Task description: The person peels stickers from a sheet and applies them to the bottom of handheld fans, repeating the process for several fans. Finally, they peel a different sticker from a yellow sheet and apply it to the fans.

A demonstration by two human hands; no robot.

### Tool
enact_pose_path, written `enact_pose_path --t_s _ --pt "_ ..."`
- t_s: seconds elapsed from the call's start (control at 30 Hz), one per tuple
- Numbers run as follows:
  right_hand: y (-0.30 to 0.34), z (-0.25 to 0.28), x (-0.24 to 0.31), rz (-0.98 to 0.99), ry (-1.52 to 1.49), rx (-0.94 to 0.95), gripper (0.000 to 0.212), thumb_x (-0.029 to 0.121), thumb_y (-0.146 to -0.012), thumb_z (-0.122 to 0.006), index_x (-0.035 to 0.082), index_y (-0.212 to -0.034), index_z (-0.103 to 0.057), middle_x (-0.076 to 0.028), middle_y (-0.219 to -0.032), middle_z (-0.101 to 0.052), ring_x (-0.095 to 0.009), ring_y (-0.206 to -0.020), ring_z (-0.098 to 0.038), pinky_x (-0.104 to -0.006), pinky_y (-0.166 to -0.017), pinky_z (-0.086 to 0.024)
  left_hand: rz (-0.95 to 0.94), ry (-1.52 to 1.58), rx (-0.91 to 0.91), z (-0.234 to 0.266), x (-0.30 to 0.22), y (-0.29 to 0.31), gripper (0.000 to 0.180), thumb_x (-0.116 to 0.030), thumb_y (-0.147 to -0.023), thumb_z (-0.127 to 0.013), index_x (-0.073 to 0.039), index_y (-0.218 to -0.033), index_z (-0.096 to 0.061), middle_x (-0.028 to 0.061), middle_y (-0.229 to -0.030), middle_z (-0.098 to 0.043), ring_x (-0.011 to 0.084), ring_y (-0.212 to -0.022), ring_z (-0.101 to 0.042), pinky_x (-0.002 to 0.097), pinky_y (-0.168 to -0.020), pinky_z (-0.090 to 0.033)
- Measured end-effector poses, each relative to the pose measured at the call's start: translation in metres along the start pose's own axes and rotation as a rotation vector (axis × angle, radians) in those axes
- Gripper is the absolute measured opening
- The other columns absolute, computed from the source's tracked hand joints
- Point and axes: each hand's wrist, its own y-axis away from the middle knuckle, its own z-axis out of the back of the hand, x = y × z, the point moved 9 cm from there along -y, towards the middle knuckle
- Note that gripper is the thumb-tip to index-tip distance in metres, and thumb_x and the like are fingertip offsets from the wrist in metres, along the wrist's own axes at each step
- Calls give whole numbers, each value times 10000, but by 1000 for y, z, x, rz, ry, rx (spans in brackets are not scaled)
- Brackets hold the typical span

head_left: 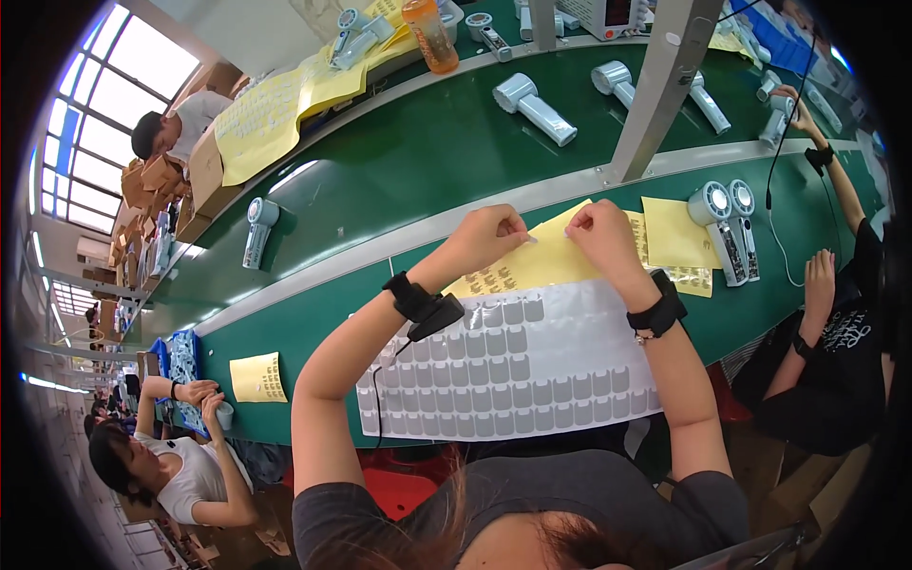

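Yellow label sheet (532, 266) held up just beyond grey sticker sheet (513, 366) on green counter (304, 332), both sheets seemingly mostly full, so peeling judged barely begun; left hand (486, 237) and right hand (600, 233) each pinched narrow on sheet's far edge, fingertips nearly meeting; finished white handheld fans (727, 228) right of sheet

One head-worn fisheye camera looks steeply down from above the person's own forearms, close over the green tabletop (418, 161), whose straight edges bow toward the rim.
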Motion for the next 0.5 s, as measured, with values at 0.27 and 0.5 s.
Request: enact_pose_path --t_s 0.27,0.5 --pt "16 10 31 202 307 -228 110 77 -764 -746 20 -789 -655 -126 -875 -632 -273 -754 -644 -342 -665 -517 57 -89 104 -18 -5 -1 123 -121 -862 -703 -7 -865 -657 35 -802 -651 109 -706 -584 268 -677 -486" --pt "25 0 38 86 -281 36 104 83 -818 -741 7 -855 -680 -80 -812 -673 -150 -700 -646 -248 -661 -513 85 149 43 -7 -4 5 135 -130 -884 -683 -4 -918 -653 14 -808 -647 86 -710 -590 250 -675 -480"
